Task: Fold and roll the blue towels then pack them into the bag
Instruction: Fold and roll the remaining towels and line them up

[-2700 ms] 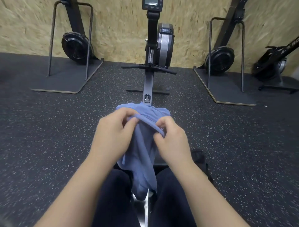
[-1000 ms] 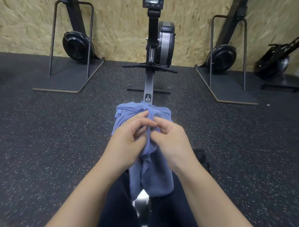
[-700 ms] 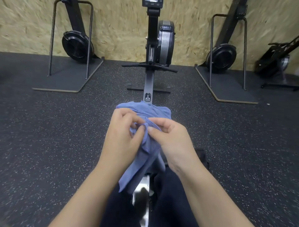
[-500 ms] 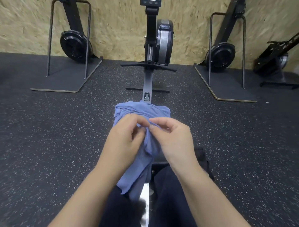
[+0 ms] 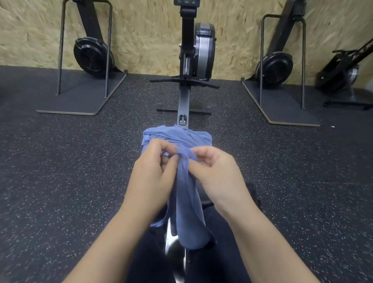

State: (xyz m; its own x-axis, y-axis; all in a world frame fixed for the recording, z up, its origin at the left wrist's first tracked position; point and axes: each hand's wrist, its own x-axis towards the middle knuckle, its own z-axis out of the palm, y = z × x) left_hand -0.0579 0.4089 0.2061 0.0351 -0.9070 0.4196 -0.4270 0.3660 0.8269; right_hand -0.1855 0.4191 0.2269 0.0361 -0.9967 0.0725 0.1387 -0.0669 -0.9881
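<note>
Head view: hands (image 5: 187, 173) pinch limp (bunched) towel (image 5: 187, 206).

So I'm looking at black speckled rubber floor (image 5: 60, 171). Rowing machine (image 5: 186, 84) stands on it at 12 o'clock, a blue towel pile (image 5: 193, 135) on its rail, upright machines (image 5: 91, 54) at 10 and 2.

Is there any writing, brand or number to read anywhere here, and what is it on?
None can be read.
Rower monitor: its screen is cut off at the top edge and blurred.
Towel, flywheels and wall: no text shows.
</note>
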